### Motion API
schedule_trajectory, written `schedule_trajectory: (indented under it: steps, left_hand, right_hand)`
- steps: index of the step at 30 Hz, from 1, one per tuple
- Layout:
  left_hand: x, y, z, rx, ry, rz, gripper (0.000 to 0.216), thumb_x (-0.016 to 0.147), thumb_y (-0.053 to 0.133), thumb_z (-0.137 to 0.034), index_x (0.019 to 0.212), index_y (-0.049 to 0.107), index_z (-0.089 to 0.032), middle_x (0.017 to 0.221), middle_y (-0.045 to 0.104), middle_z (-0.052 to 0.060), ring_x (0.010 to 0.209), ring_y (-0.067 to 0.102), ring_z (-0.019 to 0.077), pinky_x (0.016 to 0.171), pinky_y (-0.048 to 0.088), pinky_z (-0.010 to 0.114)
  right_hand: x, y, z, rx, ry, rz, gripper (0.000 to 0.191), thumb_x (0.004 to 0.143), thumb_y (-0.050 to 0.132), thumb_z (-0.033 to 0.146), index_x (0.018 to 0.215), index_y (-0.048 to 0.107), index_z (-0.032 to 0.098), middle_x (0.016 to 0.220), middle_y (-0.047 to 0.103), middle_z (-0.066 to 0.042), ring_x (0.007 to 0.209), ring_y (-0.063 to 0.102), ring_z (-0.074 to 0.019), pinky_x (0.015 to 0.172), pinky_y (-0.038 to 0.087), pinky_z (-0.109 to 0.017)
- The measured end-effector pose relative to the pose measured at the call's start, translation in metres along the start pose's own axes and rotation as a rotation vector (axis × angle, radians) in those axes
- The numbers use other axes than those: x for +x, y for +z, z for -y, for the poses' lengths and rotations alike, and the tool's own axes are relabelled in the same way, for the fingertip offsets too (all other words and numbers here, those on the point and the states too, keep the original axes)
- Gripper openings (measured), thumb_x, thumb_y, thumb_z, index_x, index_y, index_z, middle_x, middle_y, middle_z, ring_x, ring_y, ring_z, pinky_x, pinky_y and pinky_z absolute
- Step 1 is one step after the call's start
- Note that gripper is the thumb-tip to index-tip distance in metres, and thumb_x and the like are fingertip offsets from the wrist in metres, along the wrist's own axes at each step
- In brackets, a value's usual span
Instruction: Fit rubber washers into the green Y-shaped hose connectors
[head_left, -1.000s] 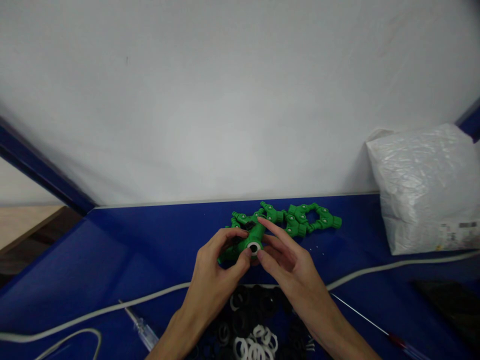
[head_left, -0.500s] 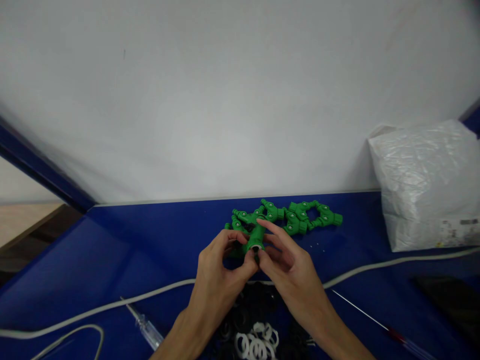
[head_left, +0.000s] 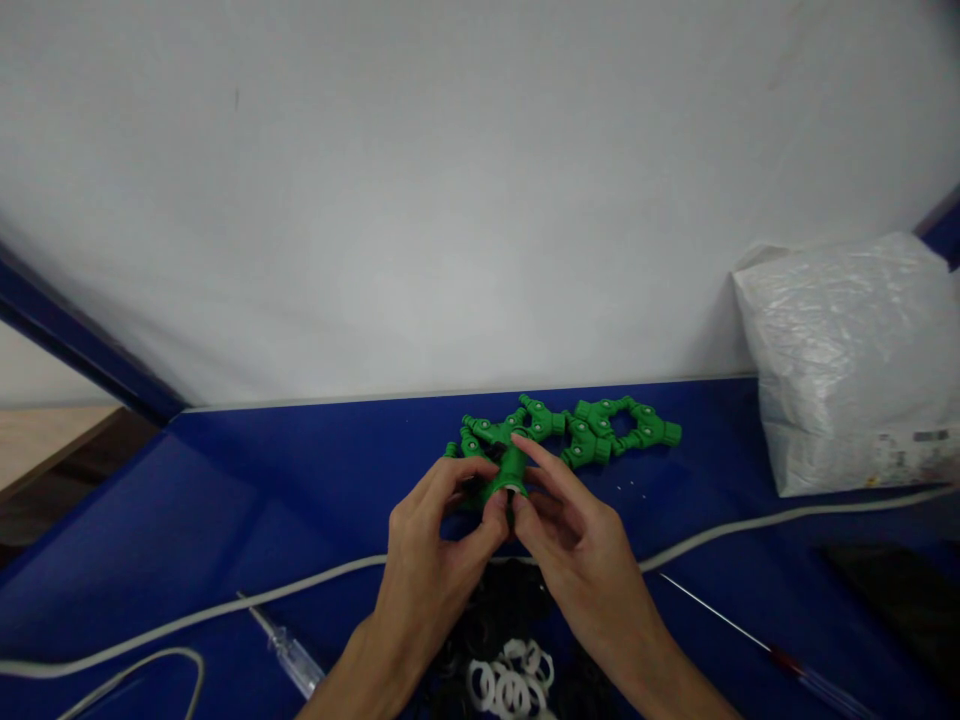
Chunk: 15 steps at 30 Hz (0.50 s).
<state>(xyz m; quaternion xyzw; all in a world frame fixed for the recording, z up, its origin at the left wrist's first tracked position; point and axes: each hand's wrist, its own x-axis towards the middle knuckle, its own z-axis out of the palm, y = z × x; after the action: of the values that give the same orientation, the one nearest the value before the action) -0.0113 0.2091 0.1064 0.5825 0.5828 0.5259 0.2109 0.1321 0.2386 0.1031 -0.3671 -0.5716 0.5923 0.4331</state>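
Both hands pinch one green fitting (head_left: 510,470): left hand (head_left: 435,545) steadies it, right hand (head_left: 574,540) w/ fingertips at its open end (rings (head_left: 510,685) heaped below on tabletop (head_left: 262,480)).

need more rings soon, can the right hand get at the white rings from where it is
Probably yes: the white rings lie uncovered just below the right hand. That hand is now pinching the green fitting together with the left hand.

Fittings pile (head_left: 592,432) behind your hands; rings (head_left: 510,685) before you; bag (head_left: 847,360) right; screwdriver (head_left: 289,655) left, on table (head_left: 262,490).
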Motion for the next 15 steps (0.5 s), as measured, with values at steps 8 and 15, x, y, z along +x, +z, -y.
schedule_trajectory:
  steps: [8, 15]
  left_hand:
    - [-0.0043, 0.0023, 0.0049, 0.048, 0.105, -0.039, 0.014, 0.088, 0.064, -0.013, 0.096, 0.064, -0.024, 0.088, 0.07, -0.003, 0.08, 0.071, 0.0118, 0.075, 0.061, 0.023]
    - [-0.0032, 0.0024, 0.0046, 0.021, 0.046, -0.016, 0.014, 0.087, 0.064, -0.014, 0.098, 0.065, -0.023, 0.091, 0.071, -0.002, 0.084, 0.072, 0.014, 0.078, 0.061, 0.026]
  right_hand:
    - [0.0003, 0.0047, -0.0012, -0.01, -0.03, -0.02, 0.046, 0.096, 0.061, 0.032, 0.141, 0.057, 0.027, 0.116, 0.077, -0.007, 0.103, 0.074, -0.0204, 0.088, 0.061, -0.029]
    - [-0.0019, 0.0008, -0.004, -0.012, -0.016, 0.013, 0.05, 0.098, 0.06, 0.036, 0.147, 0.053, 0.026, 0.126, 0.074, -0.008, 0.11, 0.072, -0.0221, 0.094, 0.06, -0.034]
